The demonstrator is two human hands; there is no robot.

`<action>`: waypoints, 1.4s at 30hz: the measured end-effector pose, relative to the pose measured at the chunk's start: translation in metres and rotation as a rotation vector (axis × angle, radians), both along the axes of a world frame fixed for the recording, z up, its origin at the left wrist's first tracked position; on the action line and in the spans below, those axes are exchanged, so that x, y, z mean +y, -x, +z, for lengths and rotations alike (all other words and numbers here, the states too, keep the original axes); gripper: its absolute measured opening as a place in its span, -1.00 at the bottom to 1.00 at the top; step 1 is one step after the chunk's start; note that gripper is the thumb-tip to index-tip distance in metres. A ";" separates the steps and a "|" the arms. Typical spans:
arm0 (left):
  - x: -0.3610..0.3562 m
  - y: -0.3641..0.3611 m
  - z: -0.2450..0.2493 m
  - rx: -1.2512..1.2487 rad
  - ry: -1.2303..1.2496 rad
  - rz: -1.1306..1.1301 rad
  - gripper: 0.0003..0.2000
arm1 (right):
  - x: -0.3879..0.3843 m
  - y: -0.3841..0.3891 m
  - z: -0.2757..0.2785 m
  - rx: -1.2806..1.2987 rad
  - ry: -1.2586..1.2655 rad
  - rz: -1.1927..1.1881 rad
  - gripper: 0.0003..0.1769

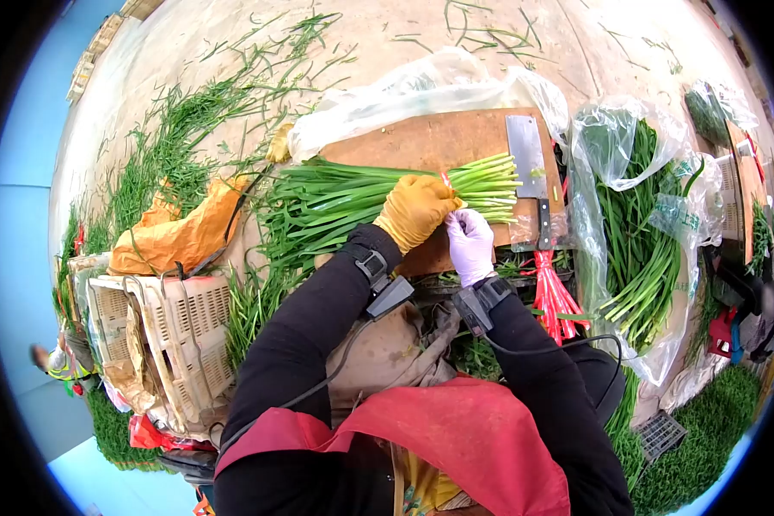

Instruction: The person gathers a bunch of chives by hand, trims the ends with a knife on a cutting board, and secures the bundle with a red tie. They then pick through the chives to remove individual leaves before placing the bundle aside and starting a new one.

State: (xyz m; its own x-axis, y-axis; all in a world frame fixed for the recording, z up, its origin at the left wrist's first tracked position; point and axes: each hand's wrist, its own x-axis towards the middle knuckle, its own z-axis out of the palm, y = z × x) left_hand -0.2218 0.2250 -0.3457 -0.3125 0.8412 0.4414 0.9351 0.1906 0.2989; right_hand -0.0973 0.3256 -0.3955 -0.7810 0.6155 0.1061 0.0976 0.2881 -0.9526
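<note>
A bundle of green leafy stalks (344,191) lies across a wooden board (404,138), its pale cut ends pointing right. My left hand (420,211), in an orange glove, is closed at the front edge of the bundle, beside a red tie (445,179) around the stalks. Its fingertips meet those of my right hand (471,245), which wears a pale purple glove and is pinched closed. What lies between the fingertips is too small to make out. A cleaver (525,155) rests on the board to the right of the stalk ends, its black handle toward me.
Red strips (555,297) hang below the cleaver handle. Right of the board, a clear plastic bag (589,215) holds more stalks. At left stand a white plastic crate (176,344) and an orange bag (176,232). Loose leaves litter the floor. A person (64,359) is at the far left.
</note>
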 end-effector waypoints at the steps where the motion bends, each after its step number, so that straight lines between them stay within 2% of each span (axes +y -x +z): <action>1: 0.000 0.001 0.000 -0.006 -0.006 -0.007 -0.81 | 0.001 0.000 0.001 0.011 -0.016 0.002 -0.94; 2: 0.001 0.001 -0.001 -0.013 -0.013 -0.014 -0.82 | 0.004 0.000 0.002 -0.019 0.068 0.020 -0.94; 3: 0.001 0.001 -0.001 -0.013 -0.015 -0.018 -0.84 | 0.009 -0.005 0.005 -0.012 0.048 0.015 -0.94; 5: 0.003 0.002 -0.002 -0.011 -0.020 -0.023 -0.88 | 0.018 -0.006 0.048 0.005 0.009 0.007 -0.93; 7: 0.004 0.002 -0.001 -0.028 -0.002 -0.024 -0.90 | 0.030 0.006 0.047 0.098 0.009 -0.023 -0.83; 9: 0.005 0.002 -0.001 -0.025 0.003 -0.035 -0.91 | 0.042 0.018 0.071 -0.015 -0.161 0.129 -0.75; 12: 0.005 0.004 0.001 -0.024 -0.015 -0.045 -0.92 | 0.059 0.036 0.060 -0.075 -0.363 0.325 -0.80; 16: 0.004 0.001 -0.001 -0.050 -0.093 -0.065 -0.92 | 0.064 0.052 0.053 -0.128 -0.551 0.328 -0.91; 20: 0.004 0.004 -0.004 -0.073 -0.070 -0.073 -0.93 | 0.064 0.065 0.047 -0.180 -0.677 0.297 -0.88; 22: 0.004 0.008 -0.002 -0.088 -0.068 -0.083 -0.93 | 0.061 0.065 0.043 -0.193 -0.673 0.250 -0.88; 25: 0.008 0.011 -0.003 -0.350 -0.248 -0.035 -0.92 | 0.061 0.057 0.041 -0.042 -0.619 0.183 -0.90; 28: 0.007 0.014 -0.005 -0.501 -0.344 0.159 -0.94 | 0.057 0.038 0.047 0.000 -0.521 0.175 -0.92; 32: 0.015 0.019 0.009 -0.389 -0.117 0.303 -0.93 | 0.029 0.017 0.048 0.026 -0.427 0.141 -0.94; 33: 0.020 0.018 0.012 -0.387 -0.098 0.294 -0.92 | 0.020 0.015 0.042 -0.004 -0.331 0.129 -0.95; 36: 0.030 0.016 0.008 -0.366 -0.031 0.251 -0.89 | -0.004 0.016 0.019 0.053 -0.260 0.010 -0.94; 39: 0.025 0.014 0.019 -0.430 0.072 0.193 -0.87 | -0.005 0.014 0.020 0.062 -0.147 0.032 -0.92; 40: 0.020 0.010 0.030 -0.431 0.084 0.200 -0.76 | -0.002 0.014 0.019 0.062 -0.133 0.054 -0.90; 42: 0.007 0.011 0.026 -0.508 0.016 0.113 -0.68 | 0.000 0.012 0.018 0.023 0.004 0.095 -0.88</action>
